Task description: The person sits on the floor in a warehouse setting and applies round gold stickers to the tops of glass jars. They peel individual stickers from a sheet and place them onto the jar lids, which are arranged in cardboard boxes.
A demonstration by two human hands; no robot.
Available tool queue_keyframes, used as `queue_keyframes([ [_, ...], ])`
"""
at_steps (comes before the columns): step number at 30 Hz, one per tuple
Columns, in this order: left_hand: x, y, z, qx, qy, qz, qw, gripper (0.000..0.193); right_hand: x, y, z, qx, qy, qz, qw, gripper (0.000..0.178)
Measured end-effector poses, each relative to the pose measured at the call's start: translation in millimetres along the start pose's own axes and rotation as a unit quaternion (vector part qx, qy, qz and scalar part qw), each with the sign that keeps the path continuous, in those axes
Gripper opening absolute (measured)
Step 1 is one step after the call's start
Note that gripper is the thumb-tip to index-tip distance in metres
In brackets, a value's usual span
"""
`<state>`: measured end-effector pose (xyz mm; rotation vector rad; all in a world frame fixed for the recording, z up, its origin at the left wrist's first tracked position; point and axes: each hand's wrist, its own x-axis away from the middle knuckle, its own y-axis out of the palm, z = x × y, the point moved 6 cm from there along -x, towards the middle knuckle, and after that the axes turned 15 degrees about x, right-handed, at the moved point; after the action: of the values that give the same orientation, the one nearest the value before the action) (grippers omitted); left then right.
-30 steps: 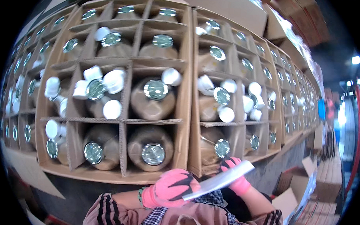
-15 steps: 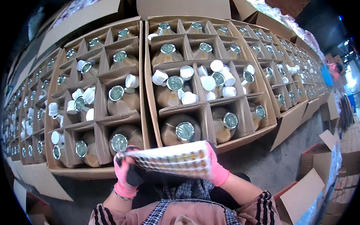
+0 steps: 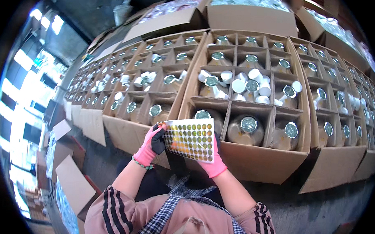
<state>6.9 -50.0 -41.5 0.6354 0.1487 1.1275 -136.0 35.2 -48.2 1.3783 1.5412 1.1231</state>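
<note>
Both my hands wear pink gloves with dark fingers. Between them is a white sheet of round gold stickers (image 3: pixel 189 137), tilted with its dotted face up. My left hand (image 3: pixel 153 144) grips its left edge with the fingertips closed. My right hand (image 3: pixel 215 162) holds the right edge, its fingers partly hidden behind the sheet. Just beyond stands a divided cardboard box (image 3: pixel 260 165) of round clear bottles. The nearest bottle (image 3: pixel 246 135) has a shiny silvery top. White caps (image 3: pixel 255 74) lie loose around the bottle necks in the middle cells.
More divided boxes of bottles stand in rows to the left (image 3: pixel 129 125) and right (image 3: pixel 339 157), their flaps folded outward. Behind them are open cartons of plastic-wrapped goods (image 3: pixel 249 1). Open cartons (image 3: pixel 76 177) rest on the dark floor at the lower left.
My view has swung left, so the boxes appear farther right. The sticker sheet has tipped to show its face more fully; both hands still hold it.
</note>
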Motion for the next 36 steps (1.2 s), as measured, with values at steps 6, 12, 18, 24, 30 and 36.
queue_keyframes([
  [6,21,40,30,0.05,0.036,0.013,0.998,0.016,-7,-9,-11,0.75,-0.218,0.025,0.624,0.028],
  [12,19,33,48,0.02,0.074,0.008,0.997,0.019,-3,-3,-33,0.676,-0.277,0.066,0.679,0.024],
  [18,37,-53,90,0.135,0.103,0.048,0.984,0.013,1,78,-17,0.912,-0.298,0.109,0.262,0.031],
  [24,88,-79,140,0.106,0.093,0.097,0.985,0.027,-32,92,71,0.951,-0.222,0.059,0.209,0.056],
  [30,93,-91,188,0.157,0.07,-0.02,0.985,0.019,-61,20,124,0.946,-0.248,0.036,-0.208,0.055],
  [36,21,-147,192,0.168,-0.046,-0.108,0.979,0.018,-71,-32,113,0.907,-0.067,0.057,-0.411,0.054],
])
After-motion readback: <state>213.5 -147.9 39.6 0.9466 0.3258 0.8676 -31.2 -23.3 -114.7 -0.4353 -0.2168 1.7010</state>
